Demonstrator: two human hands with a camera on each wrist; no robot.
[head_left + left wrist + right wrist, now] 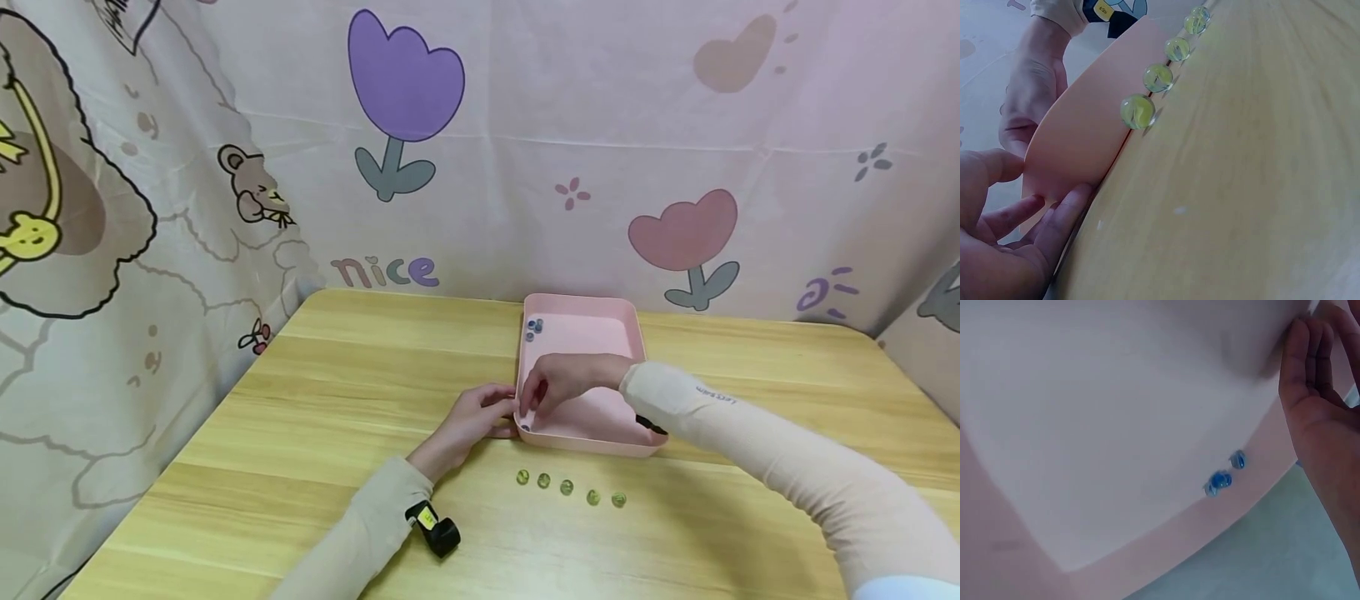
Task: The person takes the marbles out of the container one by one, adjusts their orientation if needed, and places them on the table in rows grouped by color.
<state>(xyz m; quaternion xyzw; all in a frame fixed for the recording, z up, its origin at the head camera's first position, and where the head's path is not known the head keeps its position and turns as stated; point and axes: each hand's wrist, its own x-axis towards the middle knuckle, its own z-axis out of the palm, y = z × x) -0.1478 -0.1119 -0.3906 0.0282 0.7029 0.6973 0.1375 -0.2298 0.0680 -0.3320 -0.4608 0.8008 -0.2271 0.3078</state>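
A pink tray (607,329) stands on the table. My left hand (472,417) touches its near-left corner from outside, fingertips against the wall and rim in the left wrist view. My right hand (562,383) reaches down inside the tray near that corner, fingers bent together; whether they pinch anything is hidden. Just below its fingertips a small marble (525,427) shows in the corner. Blue marbles (1221,479) sit in a small cluster along the tray's left wall, farther back. Outside the near wall, several clear yellow-green marbles (567,487) lie in a row.
The wood-grain table (360,367) runs back to a printed cloth (525,100) hanging behind it. Another cloth hangs along the left side. A black wrist camera (442,537) is strapped over the left sleeve.
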